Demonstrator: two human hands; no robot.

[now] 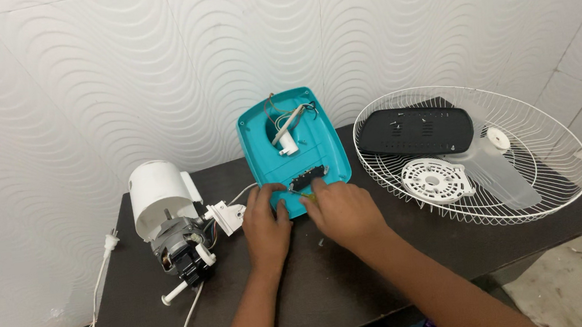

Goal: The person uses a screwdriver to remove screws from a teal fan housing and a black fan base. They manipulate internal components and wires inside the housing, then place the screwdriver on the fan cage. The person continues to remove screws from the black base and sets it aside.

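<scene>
Right hand covers the near edge of the teal base, so the tool is mostly hidden: only a small yellow-green tip shows by the fingers, next to a dark switch strip in the base. Fingers curled around that tool; can't tell what kind it is. Left hand sits at the base's near-left corner, fingers bent down onto the rim, pinning it.

Base lies underside up at the table's back edge, middle, far end tilted against the wall. Inside it: a white tube, loose wires, the switch strip.

Wire guard takes up the right end of the table, overhanging the right edge. In it: a black oval plate, a white vented disc, a clear blade. The plate hides part of the blade.

Motor with its white cover sits at the back-left; a white block is just beside it, touching or not I can't tell. Cord and plug hang off the left edge. Another guard on the floor at bottom left is cut off by the frame.
</scene>
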